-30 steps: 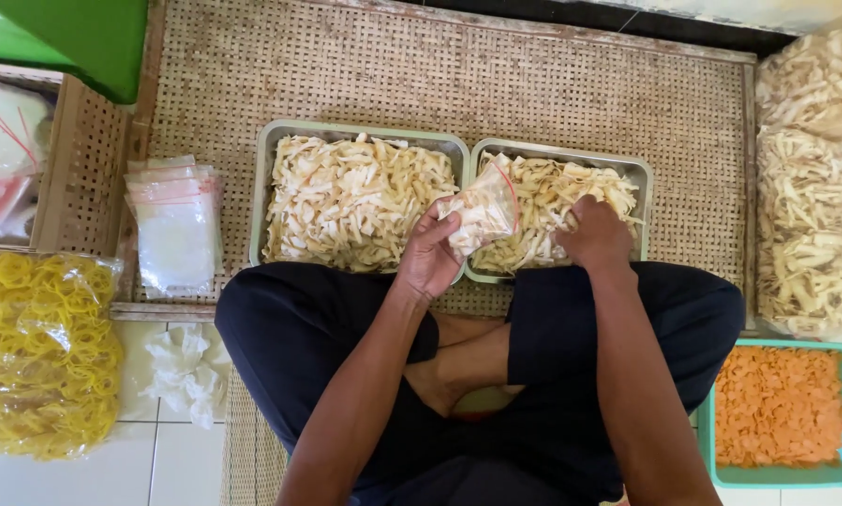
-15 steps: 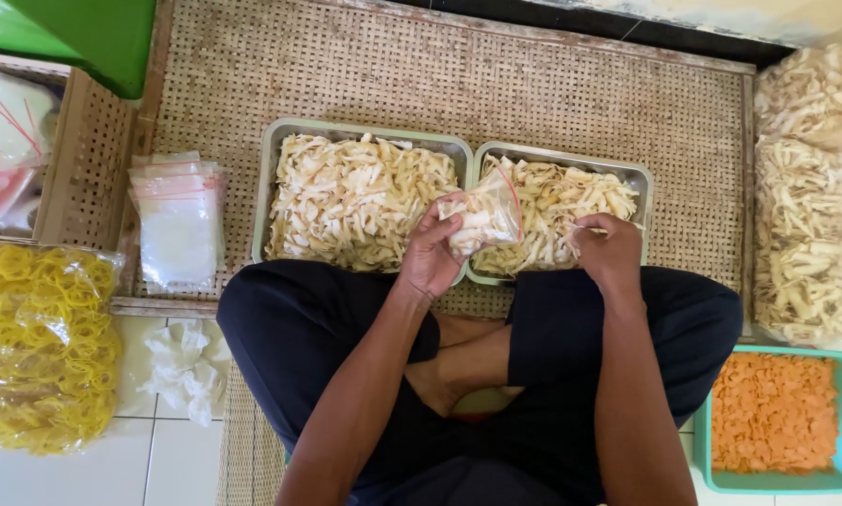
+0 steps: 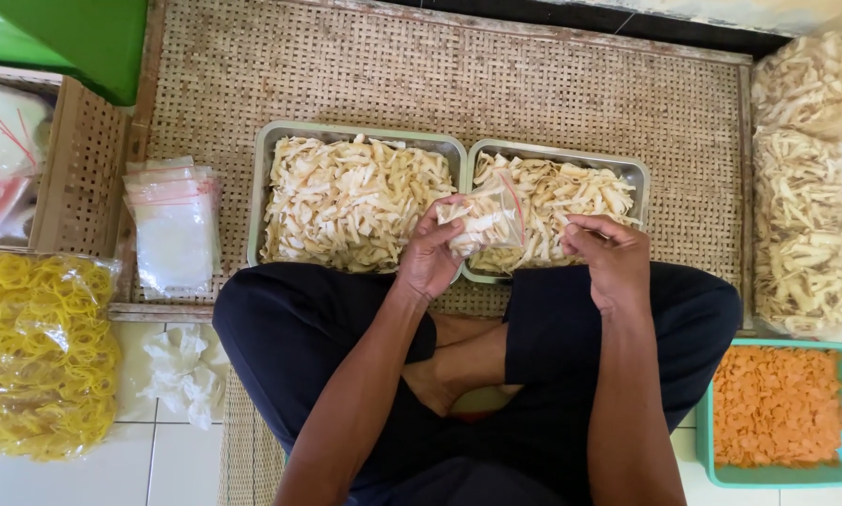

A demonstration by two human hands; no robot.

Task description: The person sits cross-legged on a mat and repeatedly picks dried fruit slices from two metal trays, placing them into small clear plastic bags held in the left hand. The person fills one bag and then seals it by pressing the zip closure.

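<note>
The left hand [image 3: 428, 258] grips a small clear plastic bag of pale chips [image 3: 484, 221] above two metal trays [image 3: 360, 136], filling seemingly underway, while the right hand [image 3: 611, 255] beside it pinches a few chips.

left hand [image 3: 430, 255]: fingers curled, gripping | right hand [image 3: 611, 258]: fingertips pinched, raised
</note>
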